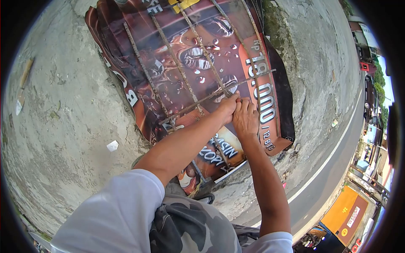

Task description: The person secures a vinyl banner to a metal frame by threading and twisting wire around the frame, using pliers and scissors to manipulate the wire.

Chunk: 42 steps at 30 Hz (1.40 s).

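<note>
A frame of rusty metal rods (174, 55) lies over a brown printed vinyl banner (270, 145) on the ground. Several long rods are crossed by a thinner cross rod (185, 110). My left hand (228, 106) is closed just below this cross rod, near where it meets a long rod. Pressed against it on the right is my right hand (245, 117), also closed, with its fingers curled. Whatever sits inside the fingers is hidden by the hands themselves.
Rough concrete (67, 105) surrounds the banner. A wooden-handled tool with a pale end (24, 80) lies far left, and a white scrap (112, 146) lies nearer. A road (325, 168) with a white edge line runs along the right, with parked vehicles and stalls beyond.
</note>
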Tool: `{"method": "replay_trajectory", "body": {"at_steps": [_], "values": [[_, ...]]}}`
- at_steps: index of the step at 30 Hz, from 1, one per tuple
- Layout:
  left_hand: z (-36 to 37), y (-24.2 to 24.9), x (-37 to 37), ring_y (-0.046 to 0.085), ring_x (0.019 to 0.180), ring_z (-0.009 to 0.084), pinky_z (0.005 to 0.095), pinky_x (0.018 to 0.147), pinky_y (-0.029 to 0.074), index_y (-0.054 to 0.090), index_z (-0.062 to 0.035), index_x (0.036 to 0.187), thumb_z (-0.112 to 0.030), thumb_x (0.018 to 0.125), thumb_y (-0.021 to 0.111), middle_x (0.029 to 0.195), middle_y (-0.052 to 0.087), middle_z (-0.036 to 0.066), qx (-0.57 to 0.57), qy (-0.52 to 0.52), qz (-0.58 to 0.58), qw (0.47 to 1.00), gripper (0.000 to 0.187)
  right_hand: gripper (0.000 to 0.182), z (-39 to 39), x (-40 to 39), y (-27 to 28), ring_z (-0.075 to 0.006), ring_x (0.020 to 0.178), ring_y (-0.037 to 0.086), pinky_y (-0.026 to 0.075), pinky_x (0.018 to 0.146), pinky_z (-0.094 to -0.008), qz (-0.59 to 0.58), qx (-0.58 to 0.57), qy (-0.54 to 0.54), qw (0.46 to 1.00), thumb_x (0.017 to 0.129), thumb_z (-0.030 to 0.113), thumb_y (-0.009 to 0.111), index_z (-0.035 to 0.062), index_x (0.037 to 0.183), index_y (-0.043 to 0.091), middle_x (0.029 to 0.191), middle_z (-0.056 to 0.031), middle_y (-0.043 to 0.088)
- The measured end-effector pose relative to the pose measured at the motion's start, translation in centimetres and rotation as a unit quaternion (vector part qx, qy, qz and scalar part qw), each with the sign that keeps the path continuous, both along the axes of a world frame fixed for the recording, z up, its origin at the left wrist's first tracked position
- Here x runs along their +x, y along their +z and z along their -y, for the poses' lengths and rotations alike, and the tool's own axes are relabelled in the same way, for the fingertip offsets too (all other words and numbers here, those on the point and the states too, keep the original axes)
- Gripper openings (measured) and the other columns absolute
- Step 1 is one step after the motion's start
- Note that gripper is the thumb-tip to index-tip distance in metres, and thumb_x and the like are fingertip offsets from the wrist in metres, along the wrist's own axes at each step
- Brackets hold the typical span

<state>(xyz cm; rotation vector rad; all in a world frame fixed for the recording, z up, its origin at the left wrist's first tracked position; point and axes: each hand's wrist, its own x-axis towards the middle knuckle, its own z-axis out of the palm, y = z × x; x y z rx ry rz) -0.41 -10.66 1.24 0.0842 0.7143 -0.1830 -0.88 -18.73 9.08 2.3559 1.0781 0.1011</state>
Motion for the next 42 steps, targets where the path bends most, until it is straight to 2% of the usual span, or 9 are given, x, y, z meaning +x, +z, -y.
{"method": "replay_trajectory", "body": {"at_steps": [5, 8, 13, 17, 20, 21, 24, 30, 42], "values": [[0.7, -1.9, 0.8, 0.067, 0.074, 0.0237, 0.0392, 0.067, 0.059, 0.056, -0.0057, 0.082, -0.034, 0.100, 0.061, 0.089, 0.072, 0.016, 0.017, 0.008, -0.042, 0.999, 0.034, 0.019, -0.1, 0.0, 0.2, -0.0198, 0.093, 0.059, 0.052, 0.068, -0.0311, 0.010, -0.002, 0.008, 1.000, 0.095, 0.024, 0.052, 0.0102, 0.107, 0.057, 0.104, -0.0069, 0.056], [-0.7, 2.3, 0.9, 0.064, 0.069, 0.0225, 0.0387, 0.065, 0.058, 0.056, -0.0062, 0.081, -0.036, 0.100, 0.061, 0.084, 0.070, 0.014, -0.001, 0.007, -0.104, 0.995, 0.035, 0.017, -0.1, 0.1, 0.6, -0.0216, 0.093, 0.059, 0.052, 0.070, -0.0329, -0.035, 0.004, -0.007, 0.999, 0.096, 0.020, 0.050, 0.0090, 0.108, 0.055, 0.103, -0.0077, 0.056], [0.0, 0.7, 1.3, 0.068, 0.073, 0.0231, 0.0399, 0.063, 0.060, 0.053, -0.0080, 0.081, -0.031, 0.101, 0.057, 0.082, 0.068, 0.011, 0.089, -0.033, -0.114, 0.989, 0.030, 0.034, -0.1, 0.3, 2.6, -0.0251, 0.104, 0.061, 0.052, 0.081, -0.0374, -0.181, 0.183, -0.054, 0.965, 0.084, 0.012, 0.067, 0.0037, 0.111, 0.050, 0.112, -0.0135, 0.059], [-0.5, 3.6, 0.8, 0.065, 0.064, 0.0191, 0.0320, 0.054, 0.056, 0.054, -0.0066, 0.091, -0.026, 0.099, 0.055, 0.088, 0.071, 0.013, 0.081, -0.020, -0.137, 0.987, 0.021, 0.060, 0.3, 3.1, 5.1, -0.0291, 0.098, 0.069, 0.057, 0.085, -0.0400, -0.378, 0.317, -0.206, 0.845, 0.066, 0.004, 0.083, -0.0033, 0.116, 0.049, 0.111, -0.0170, 0.067], [-0.6, 2.3, 1.1, 0.066, 0.066, 0.0213, 0.0354, 0.056, 0.057, 0.054, -0.0068, 0.094, -0.026, 0.099, 0.054, 0.094, 0.072, 0.013, 0.066, -0.034, -0.110, 0.991, 0.020, 0.054, -0.8, 6.0, 7.1, -0.0184, 0.083, 0.071, 0.058, 0.070, -0.0359, -0.476, 0.163, -0.425, 0.752, 0.076, 0.014, 0.081, 0.0013, 0.119, 0.052, 0.099, -0.0104, 0.069], [-0.7, 2.1, 1.0, 0.066, 0.068, 0.0222, 0.0366, 0.057, 0.057, 0.054, -0.0066, 0.094, -0.026, 0.099, 0.054, 0.096, 0.072, 0.012, 0.053, -0.040, -0.100, 0.993, 0.020, 0.051, -0.1, 7.2, 5.9, -0.0167, 0.070, 0.070, 0.059, 0.060, -0.0355, -0.575, 0.168, -0.450, 0.662, 0.077, 0.014, 0.081, 0.0074, 0.120, 0.055, 0.089, -0.0056, 0.069], [-1.0, 2.1, 0.9, 0.068, 0.072, 0.0245, 0.0401, 0.060, 0.058, 0.054, -0.0059, 0.094, -0.025, 0.098, 0.053, 0.101, 0.073, 0.012, 0.029, -0.054, -0.074, 0.995, 0.020, 0.046, 0.5, 7.4, 4.9, -0.0182, 0.071, 0.069, 0.060, 0.067, -0.0354, -0.650, 0.239, -0.499, 0.521, 0.081, 0.013, 0.078, 0.0110, 0.120, 0.053, 0.091, -0.0050, 0.069], [-1.4, 1.6, 0.7, 0.069, 0.084, 0.0266, 0.0489, 0.067, 0.058, 0.051, -0.0083, 0.086, -0.027, 0.099, 0.048, 0.112, 0.069, 0.012, 0.041, -0.099, -0.051, 0.993, 0.023, 0.037, 1.3, 6.6, 3.3, -0.0244, 0.082, 0.071, 0.060, 0.081, -0.0439, -0.719, 0.305, -0.483, 0.397, 0.089, 0.002, 0.065, 0.0118, 0.121, 0.049, 0.099, -0.0064, 0.067], [-1.8, 2.6, 0.8, 0.062, 0.060, 0.0212, 0.0450, 0.054, 0.054, 0.054, -0.0115, 0.082, -0.033, 0.094, 0.055, 0.078, 0.066, 0.008, 0.043, -0.107, -0.091, 0.989, 0.025, 0.032, 1.0, 7.6, 3.3, -0.0257, 0.084, 0.070, 0.059, 0.084, -0.0548, -0.715, 0.291, -0.505, 0.386, 0.089, -0.003, 0.056, 0.0056, 0.120, 0.052, 0.096, -0.0047, 0.064]]}}
